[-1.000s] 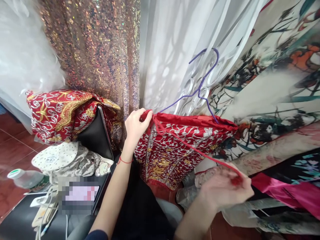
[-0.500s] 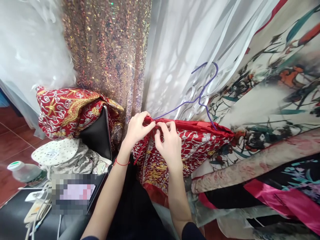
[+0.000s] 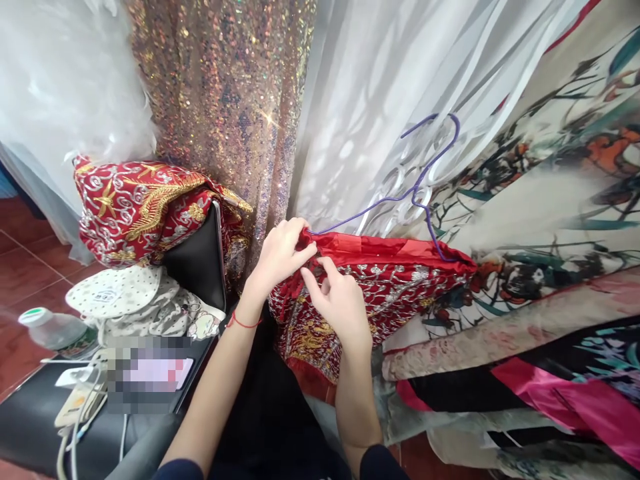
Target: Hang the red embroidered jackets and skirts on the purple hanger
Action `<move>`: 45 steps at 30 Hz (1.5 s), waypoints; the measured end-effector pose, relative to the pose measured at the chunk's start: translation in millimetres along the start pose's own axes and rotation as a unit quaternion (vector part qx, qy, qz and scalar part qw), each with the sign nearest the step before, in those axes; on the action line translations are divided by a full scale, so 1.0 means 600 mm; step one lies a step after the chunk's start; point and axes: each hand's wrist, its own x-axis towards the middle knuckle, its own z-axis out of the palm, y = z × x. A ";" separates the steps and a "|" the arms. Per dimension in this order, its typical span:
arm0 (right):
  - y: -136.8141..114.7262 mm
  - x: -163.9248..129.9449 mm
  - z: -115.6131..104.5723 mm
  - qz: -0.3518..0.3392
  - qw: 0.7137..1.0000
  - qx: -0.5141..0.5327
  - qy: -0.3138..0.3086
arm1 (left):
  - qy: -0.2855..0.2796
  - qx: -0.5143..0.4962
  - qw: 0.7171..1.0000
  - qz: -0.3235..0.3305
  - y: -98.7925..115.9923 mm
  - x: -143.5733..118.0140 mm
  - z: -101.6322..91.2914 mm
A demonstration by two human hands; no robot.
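From here I see the left hand (image 3: pixel 284 253) pinching the left end of the red embroidered garment (image 3: pixel 395 283), just below a purple hanger (image 3: pixel 415 189); the right hand (image 3: pixel 343 303) curls beside it, thumb and forefinger slightly apart, holding what I cannot tell; a firm left pinch and light right fingertips should, I judge, prevent bunching.
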 end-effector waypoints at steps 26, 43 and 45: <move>0.099 -0.041 0.069 0.123 0.992 0.020 -0.030 | -0.038 0.009 0.995 0.087 -0.033 0.008 -0.008; 0.099 -0.029 0.062 0.037 0.971 0.186 0.145 | 0.040 0.046 0.998 0.016 0.000 0.003 0.010; 0.068 -0.006 0.063 0.028 0.959 0.221 0.173 | 0.061 0.064 0.996 -0.008 0.007 0.005 0.017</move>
